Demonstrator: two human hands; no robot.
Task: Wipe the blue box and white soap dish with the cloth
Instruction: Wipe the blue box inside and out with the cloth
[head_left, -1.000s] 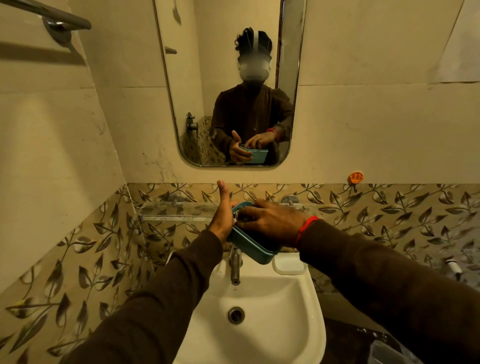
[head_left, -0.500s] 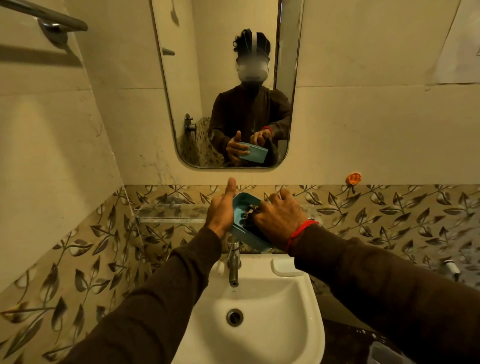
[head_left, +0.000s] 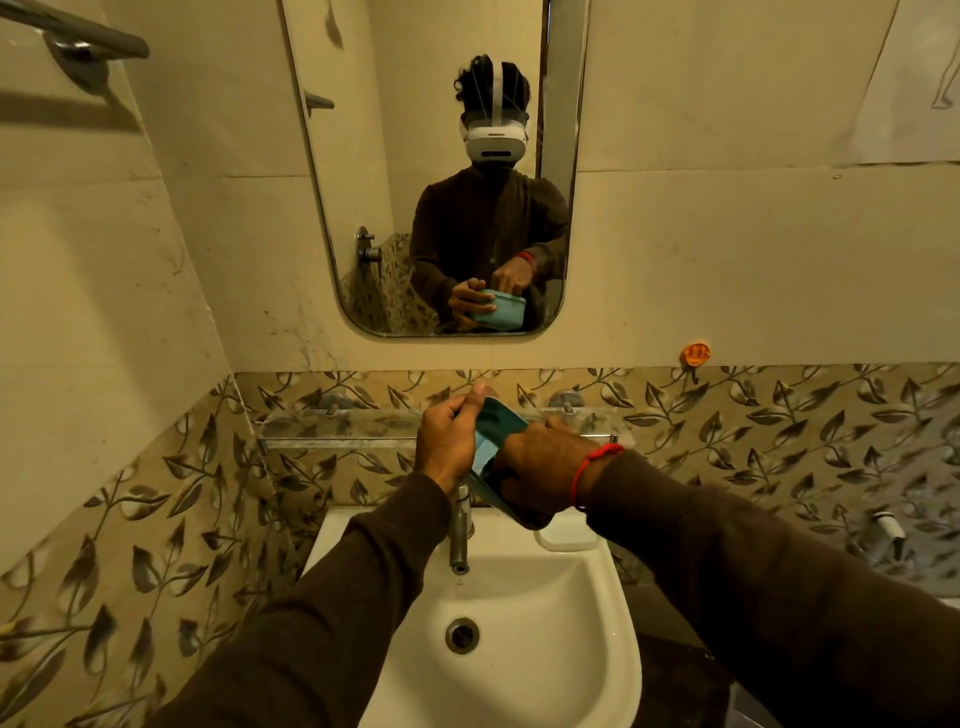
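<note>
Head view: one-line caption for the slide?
Left hand holds the blue box above the sink while the right hand works inside it.

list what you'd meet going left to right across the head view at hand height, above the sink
left hand → blue box → right hand → red wrist thread → orange wall hook

At frame centre, the box (head_left: 493, 441) is sitting tilted between the left hand (head_left: 447, 441) and right hand (head_left: 540, 467), above the tap (head_left: 460, 530). The sink (head_left: 519, 623) is lying below, the soap dish (head_left: 569, 535) on its right rear rim, the mirror (head_left: 415, 208) hanging above.
</note>
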